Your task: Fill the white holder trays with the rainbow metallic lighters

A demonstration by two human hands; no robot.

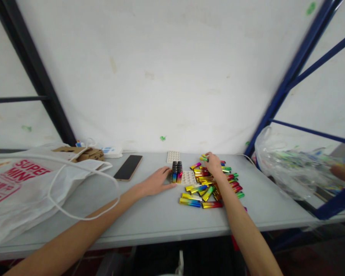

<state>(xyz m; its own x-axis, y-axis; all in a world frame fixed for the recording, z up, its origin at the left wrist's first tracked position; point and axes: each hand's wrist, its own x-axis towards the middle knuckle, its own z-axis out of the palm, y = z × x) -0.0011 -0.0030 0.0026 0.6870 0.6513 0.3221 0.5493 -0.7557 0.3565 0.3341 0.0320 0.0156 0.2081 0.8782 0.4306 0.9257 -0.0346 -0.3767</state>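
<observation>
My left hand [157, 181] rests on the table with fingers stretched and thumb apart, against the left side of a small upright block of shiny lighters [177, 177]. These have black tops and rainbow metallic bodies. They stand at the left end of a white tray with round studs or holes [188, 177]. My right hand [214, 163] is closed in a pinch on a yellow-green metallic lighter case [203, 158], over the far side of a loose pile. The pile's cases [208, 193] are gold, red, blue and green and lie at all angles, partly under my right forearm.
A second white tray [173, 156] lies near the wall. To the left are a phone [128, 167], a white plastic bag [40, 184], a cardboard box [89, 154] and a looping white cable [115, 201]. At right, clear plastic bags [293, 168], a blue frame [272, 103] and another person's hand [344, 173].
</observation>
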